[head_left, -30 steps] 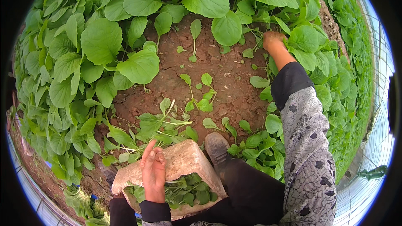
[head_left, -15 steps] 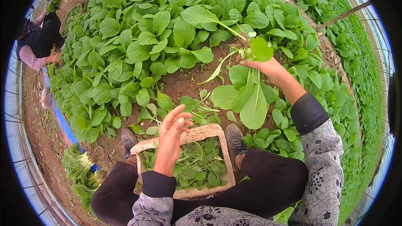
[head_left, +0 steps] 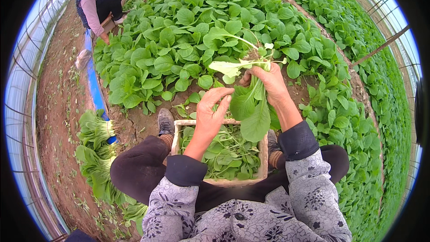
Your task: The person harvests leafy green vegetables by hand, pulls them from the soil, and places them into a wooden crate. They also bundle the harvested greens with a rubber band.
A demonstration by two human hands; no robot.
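My right hand (head_left: 272,86) is closed round a small bunch of leafy greens (head_left: 255,123), roots up and broad leaves hanging down. Soil clings to the roots (head_left: 256,54), and a pale, yellowish leaf (head_left: 227,67) sticks out to the left. My left hand (head_left: 212,112) is just left of the hanging leaves, its fingers bent and the thumb a little apart, with nothing visible between them. Below both hands, between my feet, stands a pale, soil-stained box (head_left: 264,163) holding many loose green leaves (head_left: 233,152).
Dense rows of growing greens (head_left: 188,27) spread ahead and to the right. Tied-looking heaps of picked greens (head_left: 96,152) lie at left beside a blue strip (head_left: 96,89). Another person (head_left: 99,4) crouches at the far left. A slanted pole (head_left: 380,47) stands at right.
My left hand has moved right and up toward the bunch, its fingers drawing closer together. The right hand, still gripping the greens, is slightly lower. The view has shifted left.
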